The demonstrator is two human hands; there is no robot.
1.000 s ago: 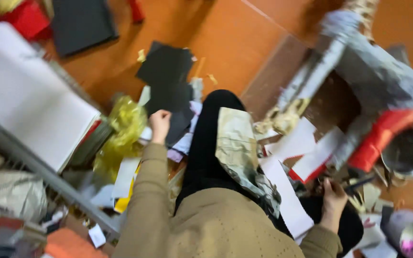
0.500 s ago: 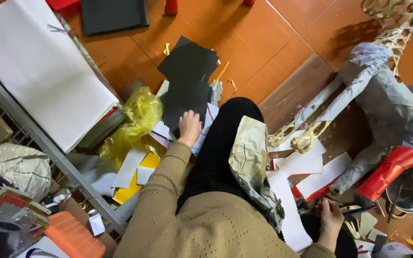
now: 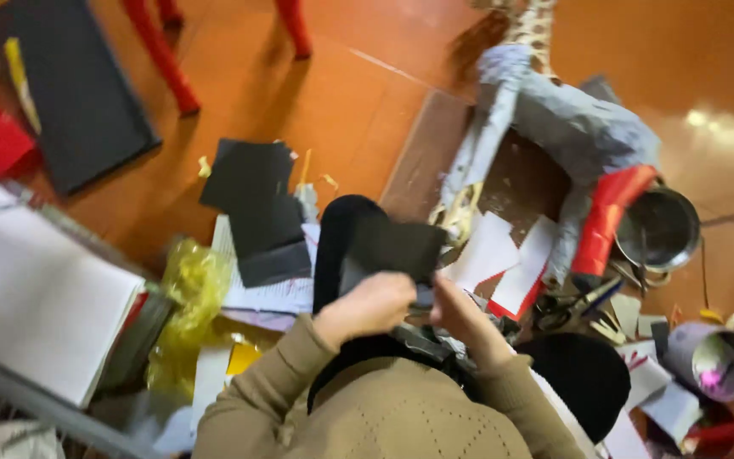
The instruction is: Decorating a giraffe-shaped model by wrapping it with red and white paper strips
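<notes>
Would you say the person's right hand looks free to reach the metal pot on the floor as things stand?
Probably not at once: the right hand and left hand both grip the black sheet, and scissors and paper scraps lie before the metal pot.

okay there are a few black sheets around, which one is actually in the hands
The small black sheet over the lap, pinched between the left hand and right hand. The other black sheets lie on the floor.
</notes>
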